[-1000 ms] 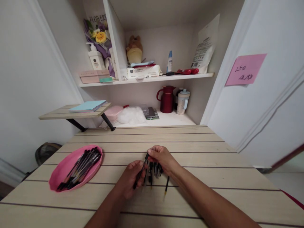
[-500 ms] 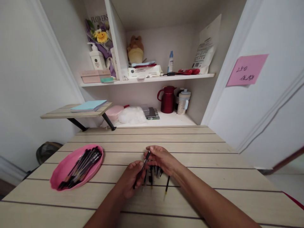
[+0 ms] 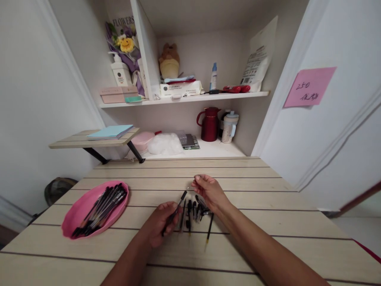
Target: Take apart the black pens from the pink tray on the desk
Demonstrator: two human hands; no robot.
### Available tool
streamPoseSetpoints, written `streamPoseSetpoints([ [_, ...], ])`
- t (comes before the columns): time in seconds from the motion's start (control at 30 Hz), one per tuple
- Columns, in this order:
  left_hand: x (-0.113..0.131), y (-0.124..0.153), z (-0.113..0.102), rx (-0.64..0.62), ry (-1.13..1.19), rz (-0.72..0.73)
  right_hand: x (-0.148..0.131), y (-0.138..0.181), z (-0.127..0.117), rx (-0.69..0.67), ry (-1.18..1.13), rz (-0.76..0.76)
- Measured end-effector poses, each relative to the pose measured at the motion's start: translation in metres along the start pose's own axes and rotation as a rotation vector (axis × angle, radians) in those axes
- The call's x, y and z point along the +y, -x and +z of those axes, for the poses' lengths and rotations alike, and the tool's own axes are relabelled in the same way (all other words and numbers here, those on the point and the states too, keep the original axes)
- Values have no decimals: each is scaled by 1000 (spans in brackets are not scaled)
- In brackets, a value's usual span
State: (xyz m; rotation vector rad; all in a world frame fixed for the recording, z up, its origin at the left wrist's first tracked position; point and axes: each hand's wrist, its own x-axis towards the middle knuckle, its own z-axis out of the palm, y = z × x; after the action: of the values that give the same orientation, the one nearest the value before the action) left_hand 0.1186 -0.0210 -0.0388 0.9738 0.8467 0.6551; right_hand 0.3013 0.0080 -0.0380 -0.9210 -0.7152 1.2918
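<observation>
My left hand [image 3: 160,223] is closed around a dark pen [image 3: 182,198], which slants up and to the right out of the fingers. Above and to the right of its upper end, my right hand [image 3: 208,191] pinches thumb against fingers; something tiny may be between them, too small to make out. A gap separates the right fingertips from the pen. On the tabletop between the hands lies a loose group of pen parts [image 3: 195,210], dark and clear pieces among them. A thin ink refill [image 3: 210,229] with a yellowish end lies below the right wrist.
A pink bowl [image 3: 67,216] full of black pens stands at the left of the slatted table [image 3: 262,234]. Behind it, a small raised shelf [image 3: 64,142] holds blue paper [image 3: 110,131]. A red jug [image 3: 209,125] and a cup [image 3: 229,128] stand at the back.
My right hand has moved up and away from the pen, opening a gap to its upper end. My left hand, still holding the pen, has shifted slightly left.
</observation>
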Motion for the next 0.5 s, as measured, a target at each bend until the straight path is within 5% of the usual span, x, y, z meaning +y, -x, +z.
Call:
streamPoseSetpoints([
  [0.1, 3, -1, -5, 94, 53, 67, 6, -3, -5, -17, 400, -108],
  [0.3, 5, -3, -8, 192, 44, 108, 5, 16, -1, -425, 1338, -300],
  [0.4, 3, -3, -7, 177, 3, 111, 0, 19, 1, -452, 1434, -311],
  [0.5, 2, -3, -5, 155, -23, 125, -1, 16, 1, -394, 1160, -238],
])
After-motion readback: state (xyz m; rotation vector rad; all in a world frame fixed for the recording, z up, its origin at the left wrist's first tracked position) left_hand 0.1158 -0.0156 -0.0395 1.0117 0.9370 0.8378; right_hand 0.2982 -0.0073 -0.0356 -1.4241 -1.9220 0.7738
